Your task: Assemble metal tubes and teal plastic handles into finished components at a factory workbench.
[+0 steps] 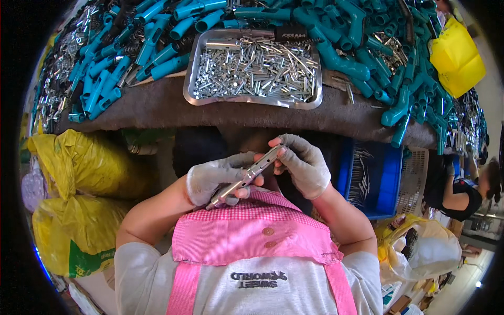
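At the far left of the frame, two bulging yellow sacks [86, 168] are stacked beside the worker, one above the other. Above them, in the upper left, a heap of teal plastic handles [113, 63] spills across a dark grey work surface [157, 107], mixed with small metal parts.

Just left of centre, the left hand [212, 178], in a grey work glove with bare fingertips, is curled closed around the lower end of a slim metal tool part [247, 176]. The silvery piece lies at a slant in the middle of the frame, low end toward the person's chest, high end pointing up and right. It is held over the lap, above the pink checked bib of an apron [252, 236] and below the table edge.

At top centre, a shallow steel tray [252, 100] holds a pile of short metal pins and rods.

Right of centre, the right hand [304, 163], gloved likewise, pinches the upper end of the part between thumb and forefinger, the other fingers bent loosely behind.

Further right, a blue plastic crate [388, 184] sits under the table, with more teal handles above it and a yellow bag [457, 58] in the upper right. At the right edge, another person in a dark top [462, 197] is seen nearby.
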Action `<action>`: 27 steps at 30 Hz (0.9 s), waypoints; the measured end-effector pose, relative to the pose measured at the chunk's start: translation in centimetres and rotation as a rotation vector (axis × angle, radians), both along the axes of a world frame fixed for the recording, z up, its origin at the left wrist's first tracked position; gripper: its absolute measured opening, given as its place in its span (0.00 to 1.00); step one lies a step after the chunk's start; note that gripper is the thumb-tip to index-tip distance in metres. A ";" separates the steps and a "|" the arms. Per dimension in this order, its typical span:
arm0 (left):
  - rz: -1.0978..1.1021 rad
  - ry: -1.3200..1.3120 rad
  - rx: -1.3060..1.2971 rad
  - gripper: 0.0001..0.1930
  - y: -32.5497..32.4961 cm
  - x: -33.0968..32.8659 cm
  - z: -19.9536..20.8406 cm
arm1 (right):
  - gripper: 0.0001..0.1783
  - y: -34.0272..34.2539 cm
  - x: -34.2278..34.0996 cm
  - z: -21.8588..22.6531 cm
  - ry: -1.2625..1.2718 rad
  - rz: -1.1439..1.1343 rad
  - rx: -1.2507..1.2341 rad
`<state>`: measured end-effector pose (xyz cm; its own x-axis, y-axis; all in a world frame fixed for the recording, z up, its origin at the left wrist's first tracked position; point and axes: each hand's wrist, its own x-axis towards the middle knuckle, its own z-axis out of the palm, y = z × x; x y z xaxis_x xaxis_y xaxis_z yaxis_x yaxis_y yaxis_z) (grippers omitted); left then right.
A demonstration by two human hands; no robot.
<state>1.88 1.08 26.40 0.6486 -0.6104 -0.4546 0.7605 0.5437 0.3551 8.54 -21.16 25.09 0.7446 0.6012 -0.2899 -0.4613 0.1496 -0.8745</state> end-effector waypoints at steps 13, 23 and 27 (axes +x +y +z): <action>0.450 0.033 -0.070 0.24 2.5 -2.1 2.6 | 0.18 11.8 17.1 5.7 -1.579 0.052 -1.116; 0.350 0.022 -0.125 0.26 5.1 -1.8 1.8 | 0.22 5.1 14.3 5.7 -0.535 0.044 -0.044; 0.236 0.066 -0.135 0.27 4.3 -1.1 1.8 | 0.23 0.9 9.3 3.6 -0.087 0.060 0.082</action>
<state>0.81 5.42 28.18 0.7520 -0.5034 -0.4255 0.6259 0.7477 0.2216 17.87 -20.23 28.70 0.7269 0.6645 -0.1734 -0.3941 0.1969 -0.8977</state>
